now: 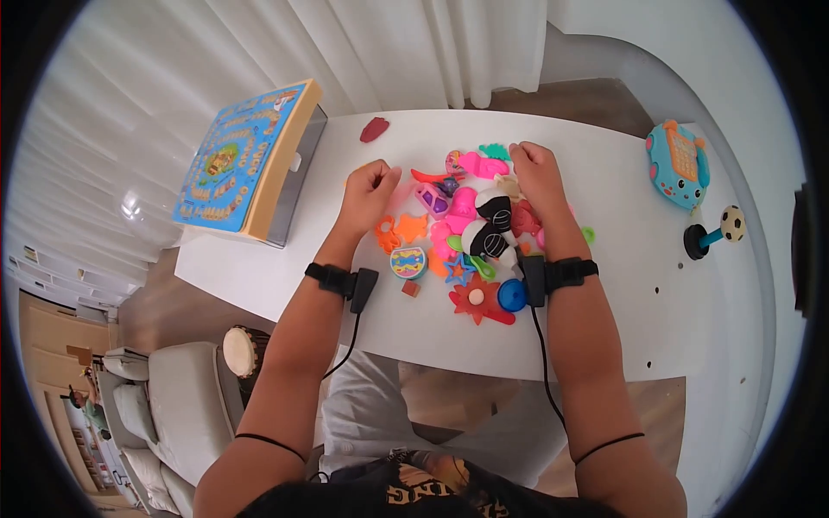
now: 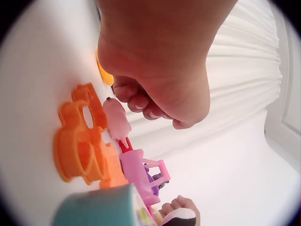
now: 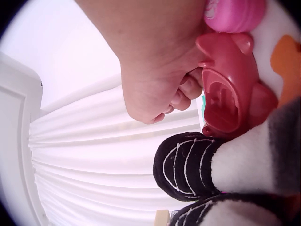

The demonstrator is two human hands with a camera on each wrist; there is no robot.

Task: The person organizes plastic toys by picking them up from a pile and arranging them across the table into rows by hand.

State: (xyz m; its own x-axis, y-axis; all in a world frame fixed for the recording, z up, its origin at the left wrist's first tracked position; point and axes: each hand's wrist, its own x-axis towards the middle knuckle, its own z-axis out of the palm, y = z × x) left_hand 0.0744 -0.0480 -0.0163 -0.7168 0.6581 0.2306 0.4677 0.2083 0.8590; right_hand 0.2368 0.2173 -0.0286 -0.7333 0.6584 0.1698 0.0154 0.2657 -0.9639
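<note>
On a white surface (image 1: 613, 190), left to right: the left hand (image 1: 370, 194), clenched, seemingly empty; orange cookie cutters (image 1: 414, 228) on its near side; black-and-white plush pieces (image 1: 494, 205), nearer the right hand (image 1: 540, 177); a red animal-shaped mould (image 1: 523, 219) beside that hand, likewise clenched, seemingly empty.

on the white table (image 1: 604, 173), a blue board-game box (image 1: 237, 164) sits left and a turquoise toy telephone (image 1: 678, 164) right, with curtains (image 1: 389, 52) behind the table and a drum (image 1: 244, 351) and sofa (image 1: 188, 397) off its near-left corner.
</note>
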